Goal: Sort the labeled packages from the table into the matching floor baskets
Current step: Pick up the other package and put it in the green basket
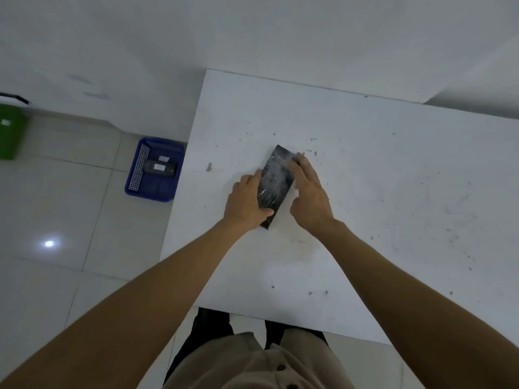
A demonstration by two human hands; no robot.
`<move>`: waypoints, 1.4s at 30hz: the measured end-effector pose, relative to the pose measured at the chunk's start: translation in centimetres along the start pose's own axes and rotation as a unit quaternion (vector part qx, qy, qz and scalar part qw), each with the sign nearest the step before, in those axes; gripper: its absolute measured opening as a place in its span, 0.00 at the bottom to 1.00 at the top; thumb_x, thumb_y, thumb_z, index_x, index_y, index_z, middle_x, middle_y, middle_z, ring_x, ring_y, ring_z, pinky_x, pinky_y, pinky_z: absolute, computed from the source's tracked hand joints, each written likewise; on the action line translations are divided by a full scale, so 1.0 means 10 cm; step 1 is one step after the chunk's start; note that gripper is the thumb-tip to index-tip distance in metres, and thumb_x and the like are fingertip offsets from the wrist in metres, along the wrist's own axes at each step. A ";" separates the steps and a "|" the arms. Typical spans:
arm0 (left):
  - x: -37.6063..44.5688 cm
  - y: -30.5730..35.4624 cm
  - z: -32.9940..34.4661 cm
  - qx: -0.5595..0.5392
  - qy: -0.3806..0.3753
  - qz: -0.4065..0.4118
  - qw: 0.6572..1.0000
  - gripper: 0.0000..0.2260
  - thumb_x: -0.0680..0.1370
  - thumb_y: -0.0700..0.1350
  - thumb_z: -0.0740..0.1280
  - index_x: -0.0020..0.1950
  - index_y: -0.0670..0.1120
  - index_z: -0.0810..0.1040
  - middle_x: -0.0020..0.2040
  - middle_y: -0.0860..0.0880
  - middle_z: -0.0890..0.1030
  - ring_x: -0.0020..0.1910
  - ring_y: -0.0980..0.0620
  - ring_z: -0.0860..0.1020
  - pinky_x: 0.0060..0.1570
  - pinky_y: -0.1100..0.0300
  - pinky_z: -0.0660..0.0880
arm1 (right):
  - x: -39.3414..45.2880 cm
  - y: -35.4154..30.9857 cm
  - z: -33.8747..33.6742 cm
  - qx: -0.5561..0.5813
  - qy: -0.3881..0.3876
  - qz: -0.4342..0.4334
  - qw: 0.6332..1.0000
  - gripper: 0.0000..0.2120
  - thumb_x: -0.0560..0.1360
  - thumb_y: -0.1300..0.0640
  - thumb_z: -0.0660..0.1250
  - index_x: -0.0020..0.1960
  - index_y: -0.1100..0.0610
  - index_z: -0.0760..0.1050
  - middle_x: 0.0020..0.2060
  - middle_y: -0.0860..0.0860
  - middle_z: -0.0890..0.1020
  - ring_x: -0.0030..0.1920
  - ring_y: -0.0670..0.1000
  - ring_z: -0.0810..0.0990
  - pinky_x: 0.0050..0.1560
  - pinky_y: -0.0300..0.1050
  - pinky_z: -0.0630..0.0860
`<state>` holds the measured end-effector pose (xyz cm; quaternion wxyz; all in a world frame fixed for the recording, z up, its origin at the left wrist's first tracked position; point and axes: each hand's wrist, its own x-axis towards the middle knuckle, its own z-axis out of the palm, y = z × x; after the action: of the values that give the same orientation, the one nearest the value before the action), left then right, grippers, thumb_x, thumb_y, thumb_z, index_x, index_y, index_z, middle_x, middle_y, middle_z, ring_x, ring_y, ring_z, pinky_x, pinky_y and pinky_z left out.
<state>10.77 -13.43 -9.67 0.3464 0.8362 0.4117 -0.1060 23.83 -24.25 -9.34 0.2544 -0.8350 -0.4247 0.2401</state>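
Note:
A black package [274, 183] wrapped in shiny film sits on the white table [365, 169], slightly tilted. My left hand [247, 200] grips its left side, thumb over the near end. My right hand [309, 192] rests on its right edge with fingers spread along the far corner. No label shows on the package's visible face. On the floor to the left stands a blue basket [134, 175] holding a black package [160, 167] with white labels. A green basket [12, 133] sits at the far left edge, partly cut off.
The table is speckled with dark marks and stands against a white wall [252, 37]. Glossy floor tiles [70, 220] spread to the left between the table and the baskets. My legs and shirt show below the table's near edge.

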 end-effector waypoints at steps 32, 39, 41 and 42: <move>-0.48 -0.17 -1.01 0.102 0.139 0.195 0.965 0.21 0.76 0.38 0.70 0.68 0.45 0.73 0.63 0.48 0.76 0.58 0.47 0.76 0.61 0.51 0.73 | -0.07 -0.51 -0.77 0.115 0.025 -0.092 0.989 0.23 0.64 0.55 0.81 0.56 0.55 0.79 0.55 0.50 0.78 0.53 0.48 0.79 0.52 0.45 0.80; -0.96 -0.21 -1.50 0.051 0.183 0.243 0.951 0.16 0.78 0.43 0.67 0.66 0.44 0.72 0.59 0.47 0.78 0.56 0.46 0.76 0.57 0.49 0.73 | -0.46 -0.99 -1.01 0.139 0.065 -0.095 0.984 0.12 0.69 0.55 0.77 0.51 0.57 0.81 0.44 0.50 0.85 0.47 0.51 0.83 0.51 0.43 0.81; -1.12 -0.27 -1.63 0.017 0.184 0.248 0.951 0.16 0.79 0.44 0.67 0.66 0.46 0.72 0.59 0.48 0.77 0.56 0.49 0.74 0.57 0.52 0.73 | -0.62 -1.17 -1.07 0.150 0.072 -0.097 0.981 0.12 0.69 0.56 0.77 0.51 0.56 0.82 0.44 0.49 0.85 0.47 0.50 0.84 0.51 0.45 0.82; -1.21 -0.30 -1.70 0.004 0.181 0.250 0.951 0.16 0.79 0.44 0.67 0.66 0.47 0.73 0.59 0.49 0.77 0.56 0.50 0.74 0.56 0.53 0.73 | -0.70 -1.26 -1.08 0.159 0.074 -0.097 0.980 0.12 0.70 0.56 0.77 0.52 0.56 0.82 0.44 0.50 0.86 0.48 0.50 0.84 0.52 0.46 0.82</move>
<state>-1.02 -8.31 6.96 0.2778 0.9189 0.2452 0.1353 19.45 -26.10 8.05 0.4369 -0.7542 -0.4401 0.2159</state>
